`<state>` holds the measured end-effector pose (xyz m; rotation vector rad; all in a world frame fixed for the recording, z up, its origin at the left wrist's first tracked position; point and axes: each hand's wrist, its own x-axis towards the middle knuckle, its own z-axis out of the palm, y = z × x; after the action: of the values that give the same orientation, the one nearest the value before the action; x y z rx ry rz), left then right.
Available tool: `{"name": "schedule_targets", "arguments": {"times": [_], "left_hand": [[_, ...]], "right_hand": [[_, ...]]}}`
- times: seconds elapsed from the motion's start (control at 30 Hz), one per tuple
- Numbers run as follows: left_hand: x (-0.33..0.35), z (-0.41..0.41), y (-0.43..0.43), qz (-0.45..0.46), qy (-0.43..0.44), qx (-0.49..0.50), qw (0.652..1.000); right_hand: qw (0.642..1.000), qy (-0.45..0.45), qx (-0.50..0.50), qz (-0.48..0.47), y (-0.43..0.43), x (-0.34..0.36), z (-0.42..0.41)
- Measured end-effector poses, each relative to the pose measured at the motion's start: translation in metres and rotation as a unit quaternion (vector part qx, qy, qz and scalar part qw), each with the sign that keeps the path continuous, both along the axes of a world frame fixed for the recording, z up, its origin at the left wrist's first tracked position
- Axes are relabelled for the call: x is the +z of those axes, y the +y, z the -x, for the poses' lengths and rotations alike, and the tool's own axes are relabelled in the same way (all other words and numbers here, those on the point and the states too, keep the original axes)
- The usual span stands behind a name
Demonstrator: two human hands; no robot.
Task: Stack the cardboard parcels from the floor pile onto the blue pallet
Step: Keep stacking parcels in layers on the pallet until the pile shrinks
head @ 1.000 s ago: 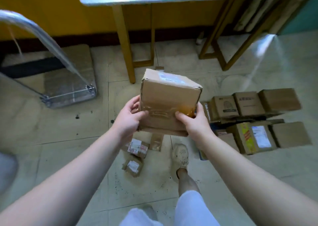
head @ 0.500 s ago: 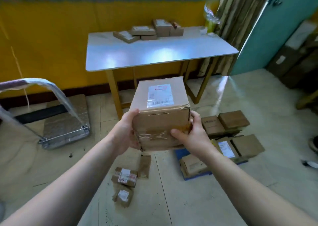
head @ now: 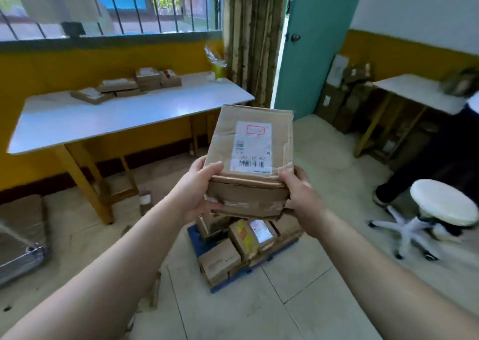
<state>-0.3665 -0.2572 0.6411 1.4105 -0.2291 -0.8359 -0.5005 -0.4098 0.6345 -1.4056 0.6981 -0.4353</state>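
Head view shows both hands holding one cardboard parcel (head: 246, 197) in mid-air at the centre of the scene, with its white shipping label (head: 252, 148) facing up. The left hand (head: 197, 192) takes the parcel's near left corner, thumb on the top edge and fingers curled beneath. The right hand (head: 302, 197) takes the near right corner, thumb on top and its fingers hidden below. Each grip is pinching the parcel. Below the hands the blue pallet (head: 192, 236) lies on the tiled floor (head: 259, 313), with smaller boxes (head: 220, 260) packed closely on it. At the far left stands a white surface (head: 103, 116) carrying a few flat boxes (head: 129, 85). At the right a white stool (head: 443, 202) stands well apart from the pallet.
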Motion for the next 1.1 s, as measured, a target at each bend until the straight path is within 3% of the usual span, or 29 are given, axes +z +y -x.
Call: {"name": "schedule_targets", "arguments": {"times": [0.27, 0.77, 1.1], "left_hand": [[0.005, -0.004, -0.069, -0.049, -0.064, 0.014, 0.997], [-0.004, -0.088, -0.188, -0.047, -0.058, 0.018, 0.997], [-0.003, -0.090, -0.200, -0.071, -0.066, 0.136, 0.986]], "right_hand": [[1.000, 0.019, 0.004, 0.001, -0.067, 0.000, -0.001], [0.998, 0.043, 0.031, 0.025, -0.192, -0.002, -0.087], [0.981, 0.044, 0.182, 0.049, -0.240, -0.010, -0.141]]}}
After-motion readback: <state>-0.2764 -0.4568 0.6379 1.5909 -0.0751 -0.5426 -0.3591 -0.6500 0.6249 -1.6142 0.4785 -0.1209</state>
